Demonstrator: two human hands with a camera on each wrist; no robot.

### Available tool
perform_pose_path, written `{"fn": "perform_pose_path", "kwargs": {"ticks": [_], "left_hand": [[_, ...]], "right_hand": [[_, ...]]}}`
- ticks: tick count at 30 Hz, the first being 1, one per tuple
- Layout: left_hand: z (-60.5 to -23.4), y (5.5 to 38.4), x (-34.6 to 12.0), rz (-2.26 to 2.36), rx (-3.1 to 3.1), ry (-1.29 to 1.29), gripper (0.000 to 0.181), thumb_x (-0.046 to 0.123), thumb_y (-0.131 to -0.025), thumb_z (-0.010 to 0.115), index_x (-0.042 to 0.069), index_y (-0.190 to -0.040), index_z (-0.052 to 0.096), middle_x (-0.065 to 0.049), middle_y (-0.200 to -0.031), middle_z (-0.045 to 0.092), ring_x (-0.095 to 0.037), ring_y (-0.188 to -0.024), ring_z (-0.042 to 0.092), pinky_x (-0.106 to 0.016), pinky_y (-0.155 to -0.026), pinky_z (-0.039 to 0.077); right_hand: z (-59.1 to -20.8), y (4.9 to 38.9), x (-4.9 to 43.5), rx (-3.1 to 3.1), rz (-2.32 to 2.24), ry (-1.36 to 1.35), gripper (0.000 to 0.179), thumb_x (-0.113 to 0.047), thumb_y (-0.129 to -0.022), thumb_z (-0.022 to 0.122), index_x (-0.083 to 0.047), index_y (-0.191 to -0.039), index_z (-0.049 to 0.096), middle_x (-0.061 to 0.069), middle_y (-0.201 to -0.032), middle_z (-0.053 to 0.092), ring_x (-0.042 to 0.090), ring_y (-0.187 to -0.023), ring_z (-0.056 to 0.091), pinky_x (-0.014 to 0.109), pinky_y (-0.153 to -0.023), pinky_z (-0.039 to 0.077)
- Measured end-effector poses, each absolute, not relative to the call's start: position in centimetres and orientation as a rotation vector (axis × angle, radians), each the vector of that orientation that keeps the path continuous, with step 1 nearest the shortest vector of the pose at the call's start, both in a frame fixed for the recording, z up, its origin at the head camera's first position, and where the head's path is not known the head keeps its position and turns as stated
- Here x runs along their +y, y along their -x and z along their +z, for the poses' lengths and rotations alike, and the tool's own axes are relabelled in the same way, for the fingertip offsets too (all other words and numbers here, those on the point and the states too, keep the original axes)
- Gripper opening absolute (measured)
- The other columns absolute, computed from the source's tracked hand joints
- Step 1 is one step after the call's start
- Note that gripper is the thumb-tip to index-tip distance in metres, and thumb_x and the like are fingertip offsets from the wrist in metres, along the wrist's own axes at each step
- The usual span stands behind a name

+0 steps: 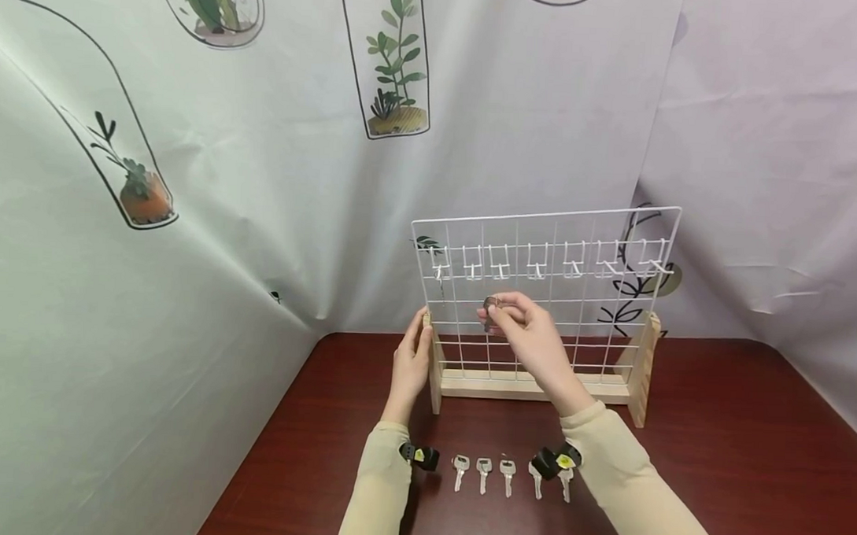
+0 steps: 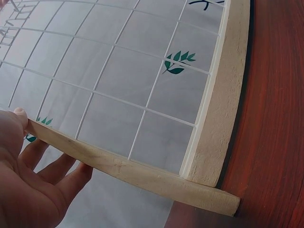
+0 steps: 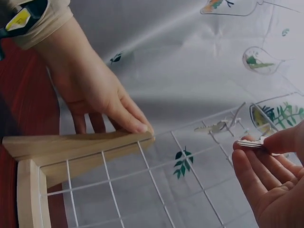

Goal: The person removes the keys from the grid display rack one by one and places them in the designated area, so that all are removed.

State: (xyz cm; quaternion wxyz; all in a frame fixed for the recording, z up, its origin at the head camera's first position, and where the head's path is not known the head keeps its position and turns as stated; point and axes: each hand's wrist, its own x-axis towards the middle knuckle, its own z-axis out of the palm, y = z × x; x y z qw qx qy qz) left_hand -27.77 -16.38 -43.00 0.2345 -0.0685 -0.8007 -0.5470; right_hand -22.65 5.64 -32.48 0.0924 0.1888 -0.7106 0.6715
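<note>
A white wire grid rack [image 1: 518, 334] stands in a wooden frame, with a row of white hooks [image 1: 537, 270] along its upper part. My left hand [image 1: 411, 369] holds the rack's left wooden upright [image 2: 114, 164] near its top, thumb on one side and fingers on the other. My right hand [image 1: 535, 346] pinches a key [image 3: 249, 143] between thumb and fingers, in front of the grid and below the hooks. Another key [image 3: 211, 127] hangs from the hook at the left end. Several silver keys [image 1: 483, 474] lie in a row on the table before the rack.
The dark red table [image 1: 352, 422] bears the rack and loose keys. My right wrist camera [image 1: 552, 462] overlaps two keys in the head view. A pale curtain [image 1: 262, 175] printed with plants in bottles hangs behind and to the sides.
</note>
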Motion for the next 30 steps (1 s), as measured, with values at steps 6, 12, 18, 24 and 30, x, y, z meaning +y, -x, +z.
{"fn": "perform_pose_path", "kwargs": {"ticks": [6, 12, 18, 24, 30], "left_hand": [[-42.9, 27.8, -16.3, -1.511, -2.191, 0.192, 0.045, 0.038, -0.106, 0.051, 0.029, -0.151, 0.049, -0.006, -0.149, 0.052, -0.030, -0.127, 0.055, -0.055, -0.101, 0.046], [-42.8, 27.7, -16.3, -1.506, -2.180, 0.200, 0.044, 0.039, -0.106, 0.051, 0.031, -0.150, 0.050, -0.007, -0.148, 0.053, -0.030, -0.125, 0.057, -0.054, -0.099, 0.047], [-42.8, 27.7, -16.3, -1.511, -2.188, 0.182, 0.044, 0.039, -0.106, 0.051, 0.032, -0.149, 0.050, -0.006, -0.147, 0.054, -0.030, -0.124, 0.057, -0.054, -0.100, 0.047], [-42.8, 27.8, -16.4, -1.506, -2.187, 0.190, 0.044, 0.039, -0.106, 0.052, 0.030, -0.150, 0.050, -0.006, -0.148, 0.053, -0.029, -0.129, 0.054, -0.054, -0.104, 0.044], [-42.8, 27.8, -16.3, -1.504, -2.190, 0.197, 0.046, 0.038, -0.106, 0.051, 0.025, -0.151, 0.049, -0.008, -0.148, 0.052, -0.031, -0.127, 0.055, -0.055, -0.102, 0.045]], "right_hand": [[-33.2, 22.4, 6.8, -2.124, 1.983, -0.554, 0.028, -0.018, -0.103, 0.061, 0.002, -0.122, 0.061, 0.019, -0.113, 0.072, 0.033, -0.104, 0.070, 0.033, -0.088, 0.056], [-33.8, 22.1, 8.0, -2.134, 1.949, -0.541, 0.029, -0.018, -0.103, 0.061, 0.002, -0.123, 0.059, 0.022, -0.113, 0.071, 0.021, -0.099, 0.072, 0.034, -0.088, 0.056], [-34.3, 21.6, 9.4, -2.178, 1.920, -0.523, 0.029, -0.021, -0.104, 0.059, 0.001, -0.124, 0.057, 0.020, -0.114, 0.072, 0.018, -0.099, 0.072, 0.034, -0.087, 0.057], [-34.9, 21.0, 10.9, -2.249, 1.880, -0.469, 0.030, -0.024, -0.104, 0.059, -0.001, -0.123, 0.054, 0.017, -0.115, 0.072, 0.015, -0.094, 0.072, 0.029, -0.081, 0.056], [-35.5, 20.3, 12.2, -2.237, 1.877, -0.453, 0.028, -0.019, -0.104, 0.059, 0.002, -0.122, 0.053, 0.022, -0.114, 0.071, 0.011, -0.091, 0.071, 0.026, -0.081, 0.056]]}}
